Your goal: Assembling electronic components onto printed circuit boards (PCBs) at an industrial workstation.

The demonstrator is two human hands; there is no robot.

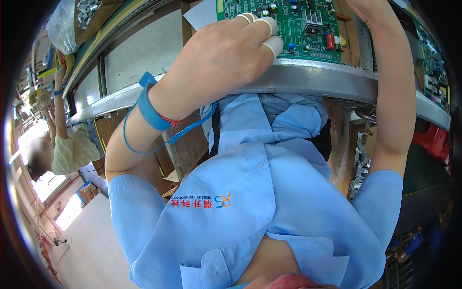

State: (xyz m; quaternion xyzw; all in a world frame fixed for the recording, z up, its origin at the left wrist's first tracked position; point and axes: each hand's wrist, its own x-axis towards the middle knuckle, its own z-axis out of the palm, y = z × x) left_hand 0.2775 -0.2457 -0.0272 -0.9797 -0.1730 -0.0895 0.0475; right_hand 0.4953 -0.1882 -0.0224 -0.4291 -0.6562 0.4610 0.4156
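Observation:
A green circuit board [293, 36] lies at the top of the view, set with capacitors, a black-and-silver heatsink part [314, 23] and a red component [330, 41]. Over its left part is my left hand [236, 53], fingers curled down and tipped with white finger cots. The thumb and whatever the fingertips grip are hidden behind the hand. A blue wrist strap [155, 108] with a coiled cord circles that wrist. Past the board's right side reaches my right hand [365, 10]. Only the part near its wrist shows; the fingers are cut off by the top edge.
A metal rail [317, 79] runs along the bench's near edge. Another populated green board [430, 60] stands at the far right, above a red plastic container [433, 144]. At upper left are a cardboard box [103, 14] of metal parts and a clear bag [65, 29]. A co-worker [74, 149] is at left.

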